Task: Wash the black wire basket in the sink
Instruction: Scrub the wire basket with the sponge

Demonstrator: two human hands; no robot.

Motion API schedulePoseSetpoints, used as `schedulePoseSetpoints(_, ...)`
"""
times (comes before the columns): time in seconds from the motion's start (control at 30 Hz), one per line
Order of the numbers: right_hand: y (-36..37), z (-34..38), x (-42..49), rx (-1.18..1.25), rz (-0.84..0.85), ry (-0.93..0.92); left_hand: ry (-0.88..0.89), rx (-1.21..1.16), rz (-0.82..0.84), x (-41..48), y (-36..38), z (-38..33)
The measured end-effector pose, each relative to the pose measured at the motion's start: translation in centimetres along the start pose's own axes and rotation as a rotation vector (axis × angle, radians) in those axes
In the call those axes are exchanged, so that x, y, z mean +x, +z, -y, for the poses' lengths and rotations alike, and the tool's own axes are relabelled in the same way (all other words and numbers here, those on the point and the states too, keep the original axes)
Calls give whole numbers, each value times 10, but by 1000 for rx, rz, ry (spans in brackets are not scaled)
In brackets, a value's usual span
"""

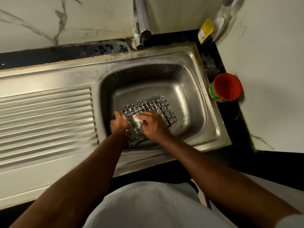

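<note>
Left hand [119, 124] grips left edge of black wire basket [152, 108], steadying it in steel sink [194, 102]; right hand [153, 126] clutches foamy green scrubber [137, 121] against mesh.

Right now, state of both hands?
Left hand: closed, gripping the left end of the black wire basket.
Right hand: closed, holding a soapy scrubber against the basket.

I have both bare forearms stretched forward and down, converging so the hands sit just beside each other. My left hand [119, 124] has its fingers curled round the near-left edge of the basket [148, 107]. My right hand [153, 125] is knuckles-up, fingers bent, pinching a soapy scrubber [137, 121] against the wires.
</note>
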State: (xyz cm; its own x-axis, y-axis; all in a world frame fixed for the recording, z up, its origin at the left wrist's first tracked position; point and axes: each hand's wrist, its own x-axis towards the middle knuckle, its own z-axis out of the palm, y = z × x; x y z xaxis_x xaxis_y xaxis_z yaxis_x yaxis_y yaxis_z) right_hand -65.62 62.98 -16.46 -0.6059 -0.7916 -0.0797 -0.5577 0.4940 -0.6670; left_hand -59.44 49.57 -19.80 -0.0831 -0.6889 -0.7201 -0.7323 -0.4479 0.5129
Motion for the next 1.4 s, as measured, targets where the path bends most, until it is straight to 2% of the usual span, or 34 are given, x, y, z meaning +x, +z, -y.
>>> schedulePoseSetpoints(0.13, -33, -92, 7, -139, -234, 340, -105, -166, -5, -1, 4, 2)
schedulePoseSetpoints(0.17, -38, -107, 8, -160, -255, 431, -105, -174, -11, 0, 4, 2)
schedulePoseSetpoints(0.23, -39, -108, 16, -166, -248, 492, -103, -169, -26, 4, 4, 1)
schedulePoseSetpoints(0.33, -19, -54, 25, -60, -245, 378, -79, -116, -19, 3, 5, 1)
schedulePoseSetpoints(0.4, 0, -10, 22, -26, -192, 217, 25, 37, 2, 1, 4, 1)
schedulePoseSetpoints(0.47, 13, 16, 16, 1, -109, 62, 34, 65, 4, 4, 3, 1)
schedulePoseSetpoints(0.6, -3, -14, 22, -78, -10, -102, 14, 81, 42, 6, 0, -3)
schedulePoseSetpoints(0.67, -19, -56, 29, -172, -39, -42, 15, 59, 64, 8, 1, -4)
schedulePoseSetpoints(0.77, -38, -115, 31, -198, -170, 211, 31, 36, -6, 4, 3, -2)
schedulePoseSetpoints(0.87, -35, -122, 42, -138, -234, 385, 18, 8, -20, 7, 5, -3)
schedulePoseSetpoints(0.97, -18, -74, 55, -46, -242, 271, 77, 115, -8, 6, 5, -6)
schedulePoseSetpoints(1.1, 13, 12, 51, -20, -82, -105, 171, 318, 3, 4, 1, -3)
schedulePoseSetpoints(1.2, 16, 13, 54, -42, 13, -234, 179, 351, 31, 9, 1, 0)
schedulePoseSetpoints(1.23, 11, -2, 58, -77, 8, -218, 181, 359, 30, 11, 1, 1)
schedulePoseSetpoints(1.3, -4, -44, 65, -145, -41, -72, 180, 346, 32, 7, 1, 1)
schedulePoseSetpoints(1.4, -31, -104, 68, -211, -144, 213, 66, 78, -20, 2, 3, 0)
